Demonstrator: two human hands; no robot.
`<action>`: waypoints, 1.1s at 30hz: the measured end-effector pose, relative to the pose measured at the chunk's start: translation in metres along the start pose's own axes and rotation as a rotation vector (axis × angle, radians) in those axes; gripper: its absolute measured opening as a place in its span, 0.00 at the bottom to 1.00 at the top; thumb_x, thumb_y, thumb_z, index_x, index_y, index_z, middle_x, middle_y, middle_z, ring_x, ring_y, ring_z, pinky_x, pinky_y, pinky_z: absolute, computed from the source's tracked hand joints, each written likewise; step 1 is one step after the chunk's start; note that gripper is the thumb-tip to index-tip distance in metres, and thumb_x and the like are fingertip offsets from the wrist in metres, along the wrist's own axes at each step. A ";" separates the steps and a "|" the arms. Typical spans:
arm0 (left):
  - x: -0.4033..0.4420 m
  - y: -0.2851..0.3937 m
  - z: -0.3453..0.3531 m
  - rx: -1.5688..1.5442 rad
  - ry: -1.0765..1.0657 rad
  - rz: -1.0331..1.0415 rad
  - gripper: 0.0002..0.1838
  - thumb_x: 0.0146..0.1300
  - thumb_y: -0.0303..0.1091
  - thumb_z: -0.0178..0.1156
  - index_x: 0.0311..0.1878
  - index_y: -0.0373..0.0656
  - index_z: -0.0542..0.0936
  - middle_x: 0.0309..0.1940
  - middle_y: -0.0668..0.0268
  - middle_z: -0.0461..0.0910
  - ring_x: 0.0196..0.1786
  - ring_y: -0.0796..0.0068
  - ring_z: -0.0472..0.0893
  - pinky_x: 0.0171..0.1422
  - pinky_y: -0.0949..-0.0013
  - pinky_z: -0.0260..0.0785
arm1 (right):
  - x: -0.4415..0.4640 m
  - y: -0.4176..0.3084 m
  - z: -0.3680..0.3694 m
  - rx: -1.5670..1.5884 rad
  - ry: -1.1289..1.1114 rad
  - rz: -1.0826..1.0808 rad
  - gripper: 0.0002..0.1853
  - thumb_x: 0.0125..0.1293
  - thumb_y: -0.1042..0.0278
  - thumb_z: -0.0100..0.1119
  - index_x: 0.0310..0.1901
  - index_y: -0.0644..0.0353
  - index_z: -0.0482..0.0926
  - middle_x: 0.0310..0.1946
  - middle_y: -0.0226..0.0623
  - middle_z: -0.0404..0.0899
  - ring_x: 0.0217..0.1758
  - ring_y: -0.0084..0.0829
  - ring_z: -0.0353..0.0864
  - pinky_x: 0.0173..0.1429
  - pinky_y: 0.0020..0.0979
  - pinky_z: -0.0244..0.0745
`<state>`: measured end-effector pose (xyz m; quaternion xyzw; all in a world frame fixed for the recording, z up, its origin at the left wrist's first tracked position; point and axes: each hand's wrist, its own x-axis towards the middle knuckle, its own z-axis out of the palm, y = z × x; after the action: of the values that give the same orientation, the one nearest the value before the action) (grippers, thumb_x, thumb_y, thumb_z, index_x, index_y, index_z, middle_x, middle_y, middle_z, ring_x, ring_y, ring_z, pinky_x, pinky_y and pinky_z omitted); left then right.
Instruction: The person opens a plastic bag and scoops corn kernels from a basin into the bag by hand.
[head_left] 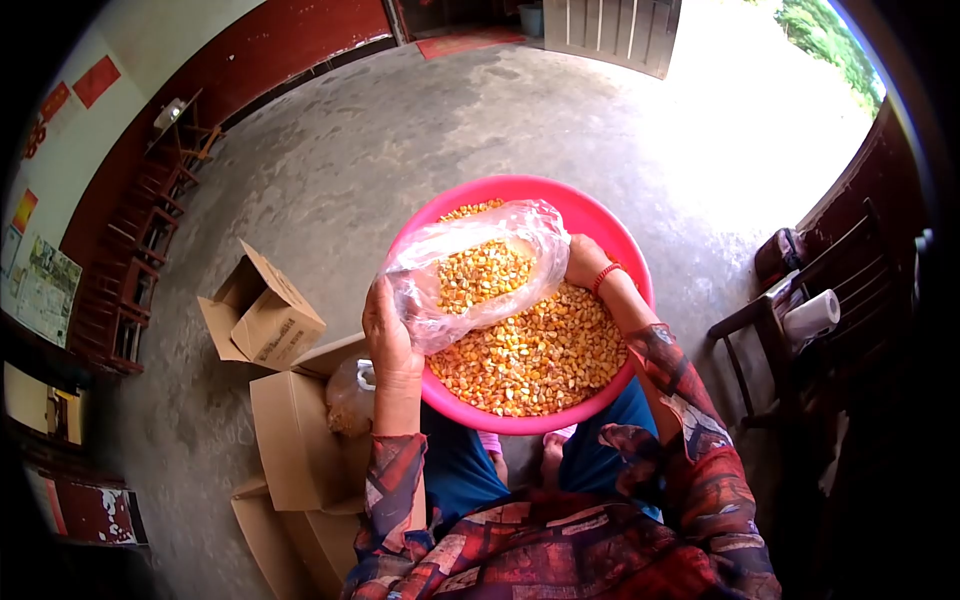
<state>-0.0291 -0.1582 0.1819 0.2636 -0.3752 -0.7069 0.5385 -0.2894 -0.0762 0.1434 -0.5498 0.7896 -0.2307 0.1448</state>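
Note:
A wide pink basin (pixel 641 300) full of loose yellow corn kernels (pixel 540 360) rests over my lap. Above the kernels, a clear plastic bag (pixel 420 265) is held with its mouth spread, and kernels show inside the opening. My left hand (pixel 388 325) grips the bag's left side, its fingers partly hidden behind the plastic. At the bag's right end, my right hand (pixel 592 262) pinches the rim, with a red beaded bracelet on the wrist.
Open cardboard boxes (pixel 290 440) stand on the floor at the left, one holding a tied clear bag (pixel 350 400). A dark wooden chair (pixel 790 340) with a paper roll (pixel 812 315) is at the right. Small chairs (pixel 150 240) line the left wall.

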 end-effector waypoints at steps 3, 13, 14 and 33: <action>0.001 0.000 0.002 0.000 0.023 -0.004 0.12 0.63 0.40 0.51 0.39 0.42 0.75 0.34 0.72 0.75 0.35 0.84 0.73 0.34 0.80 0.67 | -0.005 -0.007 0.000 0.266 0.138 -0.075 0.15 0.56 0.65 0.54 0.43 0.61 0.75 0.37 0.47 0.78 0.42 0.38 0.77 0.44 0.34 0.71; 0.004 -0.006 -0.008 0.112 -0.126 -0.010 0.06 0.60 0.34 0.55 0.37 0.44 0.77 0.28 0.75 0.74 0.28 0.88 0.69 0.32 0.83 0.62 | -0.003 -0.002 -0.010 1.295 0.167 0.344 0.10 0.65 0.63 0.47 0.33 0.60 0.71 0.15 0.23 0.62 0.12 0.16 0.57 0.13 0.20 0.52; 0.003 -0.007 -0.007 0.113 -0.114 -0.007 0.05 0.59 0.33 0.55 0.36 0.44 0.77 0.27 0.76 0.74 0.27 0.89 0.68 0.32 0.83 0.60 | -0.002 -0.003 -0.011 1.326 0.220 0.364 0.10 0.65 0.61 0.47 0.32 0.59 0.71 0.13 0.22 0.59 0.10 0.14 0.53 0.12 0.19 0.49; 0.002 -0.002 -0.003 0.010 -0.095 0.013 0.09 0.59 0.32 0.54 0.42 0.39 0.75 0.36 0.68 0.77 0.37 0.80 0.76 0.41 0.77 0.70 | 0.001 -0.152 0.004 1.570 0.116 -0.040 0.12 0.65 0.62 0.47 0.24 0.56 0.67 0.15 0.22 0.62 0.14 0.14 0.58 0.17 0.17 0.52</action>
<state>-0.0281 -0.1607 0.1786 0.2300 -0.4056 -0.7132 0.5234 -0.1655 -0.1217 0.2193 -0.2877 0.3920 -0.7519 0.4451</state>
